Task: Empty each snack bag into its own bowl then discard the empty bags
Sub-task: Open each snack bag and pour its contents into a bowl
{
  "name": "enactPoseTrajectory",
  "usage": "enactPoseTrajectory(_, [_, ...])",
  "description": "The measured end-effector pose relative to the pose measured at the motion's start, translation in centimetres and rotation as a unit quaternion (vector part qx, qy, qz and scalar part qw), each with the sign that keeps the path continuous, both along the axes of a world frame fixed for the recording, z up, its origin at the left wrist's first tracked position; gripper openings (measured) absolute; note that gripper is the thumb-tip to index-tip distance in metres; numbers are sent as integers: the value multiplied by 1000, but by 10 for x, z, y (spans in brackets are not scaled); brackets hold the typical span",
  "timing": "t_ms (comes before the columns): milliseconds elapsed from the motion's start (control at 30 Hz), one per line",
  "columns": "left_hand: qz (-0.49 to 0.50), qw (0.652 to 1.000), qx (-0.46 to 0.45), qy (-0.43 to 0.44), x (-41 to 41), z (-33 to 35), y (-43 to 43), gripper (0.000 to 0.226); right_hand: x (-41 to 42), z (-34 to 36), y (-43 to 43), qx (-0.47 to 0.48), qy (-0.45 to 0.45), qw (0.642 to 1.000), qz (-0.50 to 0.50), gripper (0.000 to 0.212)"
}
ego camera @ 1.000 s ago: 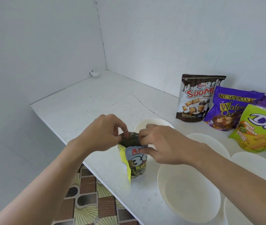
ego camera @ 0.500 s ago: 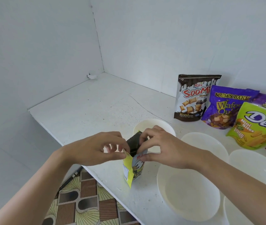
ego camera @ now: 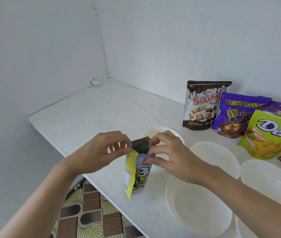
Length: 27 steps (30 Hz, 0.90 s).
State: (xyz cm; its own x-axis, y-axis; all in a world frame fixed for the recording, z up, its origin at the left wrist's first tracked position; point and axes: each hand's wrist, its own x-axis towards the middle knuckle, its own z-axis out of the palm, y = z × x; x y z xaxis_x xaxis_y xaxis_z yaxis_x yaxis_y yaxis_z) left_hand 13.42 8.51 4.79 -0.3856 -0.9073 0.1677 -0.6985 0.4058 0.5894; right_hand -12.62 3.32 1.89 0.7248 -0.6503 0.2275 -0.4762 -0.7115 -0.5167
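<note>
Both hands are up at the top of the little bag (ego camera: pixel 137 172), which stands upright on the table (ego camera: pixel 93 114) by its near edge. The left hand (ego camera: pixel 102 152) pinches the left corner between thumb and forefinger, and the right hand (ego camera: pixel 172 157) pinches the right side with its thumb on the front. A small bowl (ego camera: pixel 162 132) sits just behind, half hidden by the right hand, three bigger bowls (ego camera: pixel 198 206) crowd the near right, and five other bags (ego camera: pixel 203 107) lean at the far right: brown, two purple, green, plus a red one cut off.
</note>
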Motion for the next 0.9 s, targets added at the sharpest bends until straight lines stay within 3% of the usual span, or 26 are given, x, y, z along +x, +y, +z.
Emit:
enactPoseTrajectory(133, [39, 990, 47, 127, -9, 7, 6, 26, 7, -2, 0, -65, -73, 995, -28, 14])
enactPoseTrajectory(400, [108, 971, 35, 212, -40, -15, 0, 33, 19, 30, -11, -85, -261, 958, -83, 19])
enactPoseTrajectory(600, [169, 944, -19, 282, -59, -9, -15, 16, 15, 50, -22, 80, -355, 922, -131, 11])
enactPoseTrajectory(733, [167, 917, 48, 359, -69, -3, -27, 21, 11, 52, -31, 116, -370, 909, -155, 23])
enactPoseTrajectory(900, [130, 904, 53, 404, -79, -9, -31, 23, 0, 66, -32, 154, -414, 884, -153, 17])
